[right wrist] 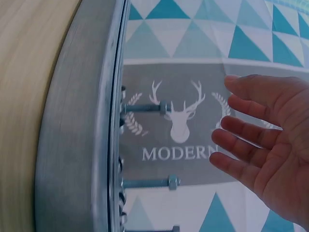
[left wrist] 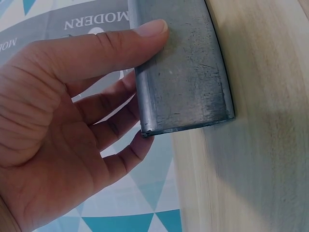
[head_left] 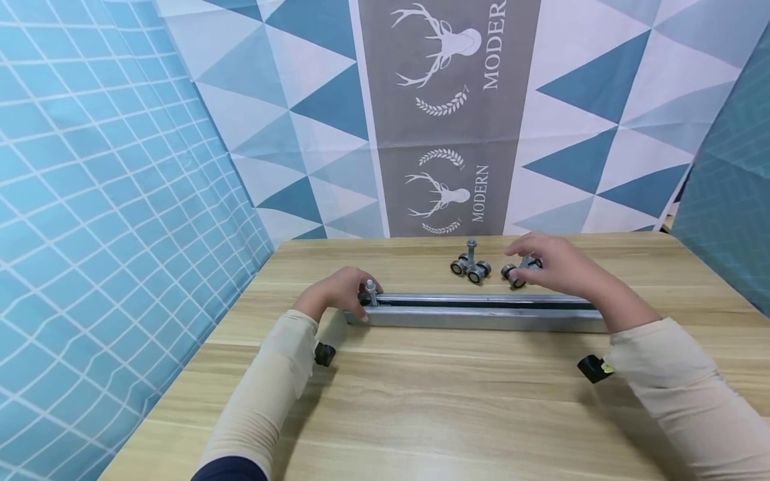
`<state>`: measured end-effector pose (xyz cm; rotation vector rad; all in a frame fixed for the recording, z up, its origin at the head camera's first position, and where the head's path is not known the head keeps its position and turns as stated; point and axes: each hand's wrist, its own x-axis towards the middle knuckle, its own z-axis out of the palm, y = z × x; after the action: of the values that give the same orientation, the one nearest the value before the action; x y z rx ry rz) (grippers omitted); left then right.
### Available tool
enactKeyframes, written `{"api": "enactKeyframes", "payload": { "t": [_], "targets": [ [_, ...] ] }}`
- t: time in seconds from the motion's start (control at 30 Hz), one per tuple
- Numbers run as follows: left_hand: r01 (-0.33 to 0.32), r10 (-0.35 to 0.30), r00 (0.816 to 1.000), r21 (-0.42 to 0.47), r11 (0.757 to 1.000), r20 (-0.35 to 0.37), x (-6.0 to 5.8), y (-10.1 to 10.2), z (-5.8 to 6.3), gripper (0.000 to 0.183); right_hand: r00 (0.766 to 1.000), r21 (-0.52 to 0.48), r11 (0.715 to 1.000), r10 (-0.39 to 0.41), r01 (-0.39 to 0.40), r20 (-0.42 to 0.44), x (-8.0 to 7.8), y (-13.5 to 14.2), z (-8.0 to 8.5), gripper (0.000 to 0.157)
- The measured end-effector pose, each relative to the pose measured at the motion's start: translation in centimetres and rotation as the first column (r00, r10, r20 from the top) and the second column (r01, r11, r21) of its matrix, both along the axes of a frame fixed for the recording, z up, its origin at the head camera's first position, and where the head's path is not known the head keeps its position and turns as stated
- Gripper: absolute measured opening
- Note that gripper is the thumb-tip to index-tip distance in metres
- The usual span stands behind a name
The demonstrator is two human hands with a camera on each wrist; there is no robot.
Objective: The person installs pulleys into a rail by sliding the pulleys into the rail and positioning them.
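A long grey metal channel rail (head_left: 469, 319) lies across the wooden table, its slot facing up. My left hand (head_left: 344, 290) grips its left end, thumb (left wrist: 152, 36) on the near side and fingers behind. Beside that hand, an upright bolt (head_left: 371, 292) with a nut stands out of the slot. My right hand (head_left: 556, 264) is over the right roller trolley (head_left: 516, 276), partly hiding it, with fingers spread and loosely bent; in the right wrist view a gap shows between the fingers and the bolts. Another roller trolley (head_left: 470, 266), with four-wheel body and upright bolt, stands behind the rail.
The wooden table (head_left: 433, 401) ends at a hanging cloth (head_left: 445, 133) with triangles and deer heads. A blue checked cloth (head_left: 120, 200) hangs along the left side. Black wrist-worn pieces (head_left: 325, 354) show under both sleeves.
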<state>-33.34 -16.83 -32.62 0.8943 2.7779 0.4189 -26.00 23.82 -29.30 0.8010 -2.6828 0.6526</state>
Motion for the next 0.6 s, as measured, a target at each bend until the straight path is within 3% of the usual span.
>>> {"api": "enactKeyframes", "payload": {
  "t": [0.2,0.6],
  "targets": [
    [0.004,-0.004,1.000,0.003,1.000,0.001,-0.1,0.0,0.0,0.058,0.999,-0.042,0.998,-0.041,0.042,0.017,-0.5,1.5,-0.2,0.030],
    [-0.009,0.009,1.000,0.002,1.000,0.015,0.1,0.1,0.0,0.057,0.986,0.028,0.986,-0.164,0.164,0.003,-1.7,4.1,-0.1,0.025]
  ]
}}
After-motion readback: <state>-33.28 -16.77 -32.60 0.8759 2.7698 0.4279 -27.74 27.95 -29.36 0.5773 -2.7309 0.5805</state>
